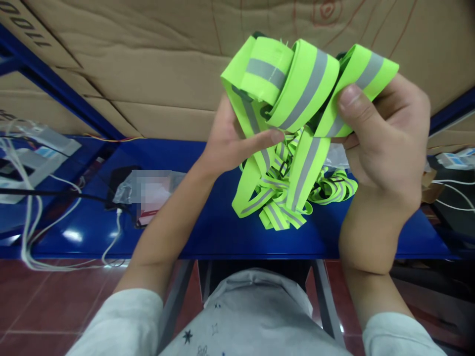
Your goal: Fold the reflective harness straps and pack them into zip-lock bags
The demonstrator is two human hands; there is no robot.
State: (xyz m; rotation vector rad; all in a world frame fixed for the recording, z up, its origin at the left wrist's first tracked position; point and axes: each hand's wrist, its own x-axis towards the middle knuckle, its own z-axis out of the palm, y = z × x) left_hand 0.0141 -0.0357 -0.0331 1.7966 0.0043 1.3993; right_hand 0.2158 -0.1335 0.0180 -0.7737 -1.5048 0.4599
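**Yellow-green strap (pixel 308 89) held up in loops over a blue table (pixel 208 237)**

Seen from the wearer's own head, two bare hands held the strap in front of the chest, in the upper middle of the view and above the table. The strap was wide and flat, with a grey stripe along its middle, and it stood in several broad loops. Small dark fittings (pixel 242 92) showed among the folds.

The left hand (pixel 232 143) grasped the strap from the left and below, its thumb stretched across under the loops; its other fingers were hidden behind the band. The right hand (pixel 386 128) pinched the rightmost loop, thumb in front and fingers curled behind.

Lengths of strap hung down between the hands towards a tangled pile of matching straps (pixel 274 198) on the table. Whether they joined the pile could not be told. Near its right side lay a coiled bundle (pixel 336 188) of the same material.

On the left of the table, a clear plastic bag (pixel 128 188) lay partly blurred, and white cables (pixel 27 212) looped over the edge. Brown cardboard (pixel 148 74) filled the background. Below were a pale patterned shirt (pixel 252 316) and reddish floor tiles (pixel 44 296).
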